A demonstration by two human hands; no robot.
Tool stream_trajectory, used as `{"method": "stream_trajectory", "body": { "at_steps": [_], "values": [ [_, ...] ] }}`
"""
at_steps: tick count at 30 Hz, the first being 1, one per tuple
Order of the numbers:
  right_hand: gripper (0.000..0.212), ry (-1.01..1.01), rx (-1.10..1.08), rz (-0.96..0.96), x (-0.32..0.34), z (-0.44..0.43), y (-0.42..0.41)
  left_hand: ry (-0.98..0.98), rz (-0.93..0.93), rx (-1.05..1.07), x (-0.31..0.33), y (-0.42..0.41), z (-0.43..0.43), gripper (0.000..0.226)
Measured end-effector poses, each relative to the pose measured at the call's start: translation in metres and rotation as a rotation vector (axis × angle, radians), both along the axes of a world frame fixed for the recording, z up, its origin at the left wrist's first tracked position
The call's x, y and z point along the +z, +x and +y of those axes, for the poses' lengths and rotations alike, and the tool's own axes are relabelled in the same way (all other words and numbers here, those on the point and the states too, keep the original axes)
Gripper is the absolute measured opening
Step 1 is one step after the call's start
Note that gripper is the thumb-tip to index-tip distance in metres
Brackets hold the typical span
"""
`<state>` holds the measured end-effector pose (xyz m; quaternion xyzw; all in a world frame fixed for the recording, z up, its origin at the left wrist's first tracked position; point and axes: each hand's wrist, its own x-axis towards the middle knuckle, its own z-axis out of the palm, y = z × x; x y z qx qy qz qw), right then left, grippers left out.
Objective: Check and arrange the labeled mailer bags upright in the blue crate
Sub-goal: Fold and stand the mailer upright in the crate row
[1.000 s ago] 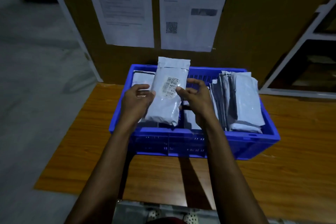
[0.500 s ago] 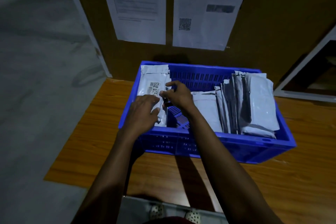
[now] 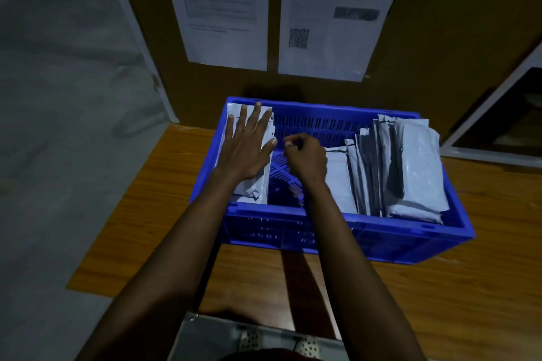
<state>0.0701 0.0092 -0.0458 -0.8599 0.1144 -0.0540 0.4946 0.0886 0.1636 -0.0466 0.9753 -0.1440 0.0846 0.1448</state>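
The crate (image 3: pixel 346 223) sits on the table (image 3: pixel 164 214), with the wall just behind it. In the crate, one mailer bag (image 3: pixel 252 187) leans against the left end wall, under the flat left hand (image 3: pixel 249 146). A row of mailer bags (image 3: pixel 410 164) stands at the crate's right end. The right hand (image 3: pixel 308 157) hangs over the crate's middle, between the two. Two paper sheets (image 3: pixel 223 9) hang on the wall above and behind the crate.

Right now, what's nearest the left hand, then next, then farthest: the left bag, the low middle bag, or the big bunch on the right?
1. Left bag: touching, under the left hand, at the blue crate's left end.
2. Low middle bag: past the right hand, mid-crate.
3. Big bunch: upright at the crate's right end.
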Motion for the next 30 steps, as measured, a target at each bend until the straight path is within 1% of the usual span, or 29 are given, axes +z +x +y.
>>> {"method": "stream_trajectory", "body": {
  "at_steps": [3, 5, 11, 14, 17, 18, 20, 22, 24, 25, 27, 28, 29, 30],
  "values": [
    [0.011, -0.033, -0.031, 0.030, -0.003, -0.008, -0.002, 0.084, 0.107, 0.004, -0.015, 0.006, 0.006, 0.072],
    [0.010, -0.057, -0.033, 0.047, -0.005, -0.013, -0.003, 0.100, 0.147, -0.003, -0.023, 0.006, 0.009, 0.075],
    [0.010, -0.037, -0.057, 0.044, -0.003, -0.015, -0.004, 0.079, 0.119, 0.010, -0.022, 0.005, 0.011, 0.083],
    [0.014, 0.051, -0.066, 0.010, 0.001, -0.019, -0.004, 0.080, 0.110, 0.002, -0.021, 0.004, 0.011, 0.084],
    [0.011, 0.152, -0.100, -0.034, 0.007, -0.041, -0.009, -0.005, -0.032, -0.035, -0.010, 0.002, 0.006, 0.083],
    [0.010, 0.162, -0.121, -0.048, 0.010, -0.051, -0.010, -0.071, -0.070, -0.063, -0.003, 0.000, 0.001, 0.080],
    [0.007, 0.160, -0.147, -0.064, 0.018, -0.074, -0.011, -0.220, -0.084, -0.112, 0.010, -0.006, -0.014, 0.069],
    [0.005, 0.106, -0.140, -0.067, 0.025, -0.089, -0.011, -0.342, -0.009, -0.124, 0.020, -0.012, -0.031, 0.058],
    [0.004, -0.001, -0.101, -0.033, 0.026, -0.096, -0.006, -0.418, 0.081, -0.105, 0.024, -0.015, -0.048, 0.046],
    [0.005, -0.067, -0.070, 0.000, 0.024, -0.098, -0.003, -0.461, 0.146, -0.078, 0.024, -0.014, -0.056, 0.039],
    [0.005, -0.189, -0.019, 0.090, 0.017, -0.100, 0.003, -0.575, 0.364, 0.028, 0.021, -0.010, -0.072, 0.030],
    [0.007, -0.243, -0.004, 0.141, 0.012, -0.102, 0.006, -0.633, 0.482, 0.090, 0.018, -0.007, -0.080, 0.026],
    [0.014, -0.298, 0.014, 0.193, 0.007, -0.103, 0.008, -0.670, 0.561, 0.138, 0.015, -0.006, -0.086, 0.020],
    [0.022, -0.359, 0.049, 0.242, 0.003, -0.105, 0.010, -0.670, 0.595, 0.168, 0.010, -0.004, -0.091, 0.016]
  ]
}}
